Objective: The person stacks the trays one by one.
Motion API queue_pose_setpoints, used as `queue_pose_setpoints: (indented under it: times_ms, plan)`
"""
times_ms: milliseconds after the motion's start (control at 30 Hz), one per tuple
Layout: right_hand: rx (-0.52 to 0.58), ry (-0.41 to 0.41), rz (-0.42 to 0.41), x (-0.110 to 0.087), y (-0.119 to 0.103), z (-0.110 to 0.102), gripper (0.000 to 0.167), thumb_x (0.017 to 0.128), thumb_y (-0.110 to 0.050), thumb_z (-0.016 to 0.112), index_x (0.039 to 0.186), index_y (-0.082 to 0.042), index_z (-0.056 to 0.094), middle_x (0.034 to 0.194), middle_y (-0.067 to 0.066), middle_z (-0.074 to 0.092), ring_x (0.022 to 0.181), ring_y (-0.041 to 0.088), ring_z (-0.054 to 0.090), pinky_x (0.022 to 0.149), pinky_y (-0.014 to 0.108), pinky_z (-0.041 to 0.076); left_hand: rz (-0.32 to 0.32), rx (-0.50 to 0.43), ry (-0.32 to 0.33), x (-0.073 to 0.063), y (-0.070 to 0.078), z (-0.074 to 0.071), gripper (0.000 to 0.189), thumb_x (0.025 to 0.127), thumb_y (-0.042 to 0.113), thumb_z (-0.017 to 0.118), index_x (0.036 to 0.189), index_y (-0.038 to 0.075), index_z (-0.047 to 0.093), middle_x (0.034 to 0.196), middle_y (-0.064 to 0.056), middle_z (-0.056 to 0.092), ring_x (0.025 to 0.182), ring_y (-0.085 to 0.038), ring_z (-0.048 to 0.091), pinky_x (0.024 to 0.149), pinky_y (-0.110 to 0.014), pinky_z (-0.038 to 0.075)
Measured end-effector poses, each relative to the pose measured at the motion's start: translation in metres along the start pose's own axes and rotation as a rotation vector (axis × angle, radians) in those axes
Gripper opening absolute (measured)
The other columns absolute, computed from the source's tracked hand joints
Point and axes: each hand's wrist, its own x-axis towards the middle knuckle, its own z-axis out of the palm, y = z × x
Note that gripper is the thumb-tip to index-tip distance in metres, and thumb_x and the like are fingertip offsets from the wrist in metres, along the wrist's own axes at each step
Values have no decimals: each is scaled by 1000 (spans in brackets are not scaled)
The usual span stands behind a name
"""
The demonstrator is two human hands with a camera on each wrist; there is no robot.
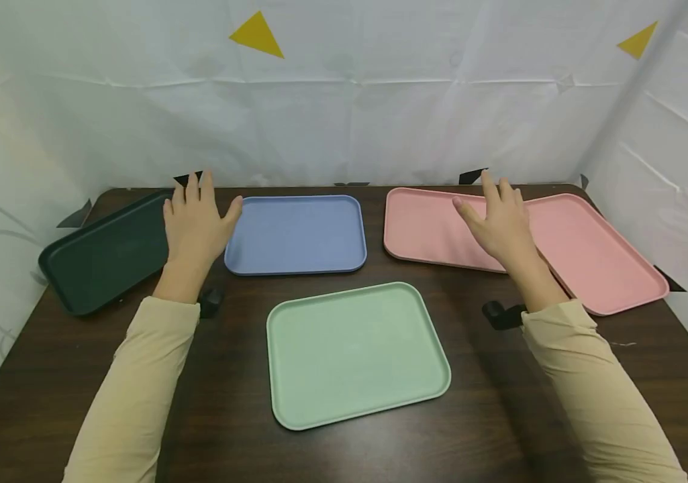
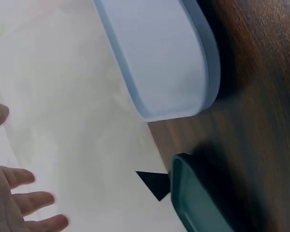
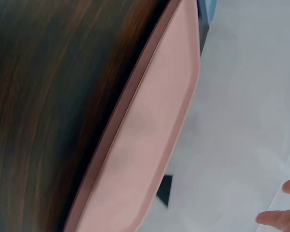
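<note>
My left hand (image 1: 194, 225), fingers spread and holding nothing, is raised between a dark green tray (image 1: 108, 251) and a blue tray (image 1: 297, 235). It overlaps the green tray's right end in the head view. On the other side my right hand (image 1: 503, 225) is likewise spread and bare, over the meeting ends of two pink trays, a left one (image 1: 428, 225) and a right one (image 1: 591, 255). A light green tray (image 1: 358, 355) lies at the middle front, between my forearms. In the left wrist view, fingertips (image 2: 36, 200) show against the white sheet.
The trays lie on a dark brown wooden table (image 1: 217, 402). White sheeting (image 1: 344, 127) hangs behind it and at both sides, with yellow triangles (image 1: 258, 35) on the back. Black triangular pieces (image 1: 472, 176) show along the table's edge. Dark straps (image 1: 503, 315) sit at both wrists.
</note>
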Motion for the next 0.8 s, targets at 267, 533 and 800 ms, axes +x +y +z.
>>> queue_pose_setpoints:
  times_ms: [267,533,800]
  plan:
    - [183,-62,-50,-14,-21,3,69,101,-46,37,152,-4,19,154,28,23,142,46,21,115,63,21,-26,-94,-83,-13,8,-7,63,101,43,32,149,3,28,146,-27,39,126,-47,43,98,-67,40]
    - [386,-253,9,-28,-26,7,61,101,-41,42,149,-5,31,144,28,42,128,45,46,106,55,43,15,-220,-202,-34,8,-10,56,101,41,31,144,5,40,137,-20,53,113,-38,57,83,-54,50]
    - [515,-380,26,-35,-20,19,53,100,-24,50,141,7,38,133,32,51,116,41,57,89,34,58,38,-340,-366,-44,8,-5,52,101,38,36,141,6,45,134,-23,54,116,-39,56,92,-53,49]
